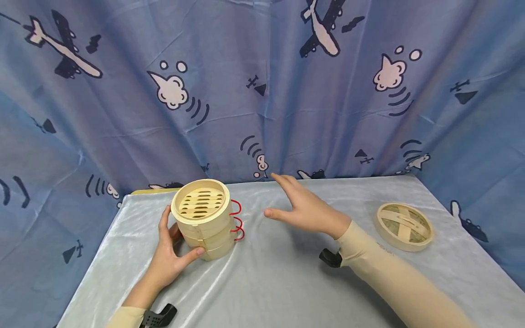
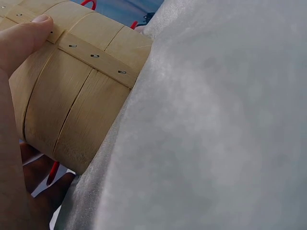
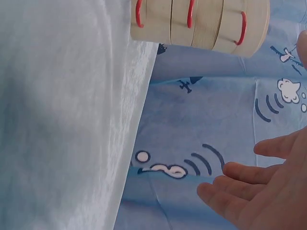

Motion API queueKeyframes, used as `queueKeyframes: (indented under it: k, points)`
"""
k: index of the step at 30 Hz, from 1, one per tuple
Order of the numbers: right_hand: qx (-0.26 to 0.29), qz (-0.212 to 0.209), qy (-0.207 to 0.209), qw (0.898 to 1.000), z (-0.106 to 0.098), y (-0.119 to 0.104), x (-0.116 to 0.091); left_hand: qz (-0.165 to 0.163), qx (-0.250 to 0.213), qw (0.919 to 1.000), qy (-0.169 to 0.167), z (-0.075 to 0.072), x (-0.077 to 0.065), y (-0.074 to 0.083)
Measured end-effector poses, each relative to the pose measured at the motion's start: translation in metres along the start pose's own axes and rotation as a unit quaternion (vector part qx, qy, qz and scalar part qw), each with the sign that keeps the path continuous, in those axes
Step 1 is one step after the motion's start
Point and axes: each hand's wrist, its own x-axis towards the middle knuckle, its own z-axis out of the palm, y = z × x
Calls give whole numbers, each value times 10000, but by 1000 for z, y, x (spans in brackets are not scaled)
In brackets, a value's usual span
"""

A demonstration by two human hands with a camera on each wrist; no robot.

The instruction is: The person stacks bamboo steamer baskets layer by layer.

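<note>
My left hand (image 1: 168, 262) grasps the bamboo steamer stack (image 1: 211, 239) from its left side, thumb on the front, over toward the far left of the table (image 1: 262, 287). A strip of cloth separates the stack from the table's left edge; the far edge runs close behind it, right below the curtain (image 1: 229, 59). To the right there is a wide stretch of cloth, and my right hand (image 1: 307, 209) hangs in it — released, fingers extended, thumb spread, well apart from the stack. Beyond my right forearm the round lid (image 1: 404, 228) lies near the right edge.

The stack is a pale, smooth cylinder of bent bamboo, slotted slats (image 1: 203, 203) showing inside its top rim. Small metal staples (image 2: 95, 55) pin the overlapping seam, and three glossy red loops (image 3: 190, 14) stick out on the right. The lid has crossed flat bands — the tablecloth, a soft grey sheen with faint creases.
</note>
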Motion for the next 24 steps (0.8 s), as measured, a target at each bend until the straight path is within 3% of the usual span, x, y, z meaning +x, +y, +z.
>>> queueKeyframes:
  k: [14, 24]
  points:
    - [-220, 302, 87, 9993, -8, 30, -33, 93, -59, 9999, 33, 2, -2, 0]
    - [-303, 268, 283, 9988, -13, 44, -53, 60, -33, 10000, 22, 3, -1, 1]
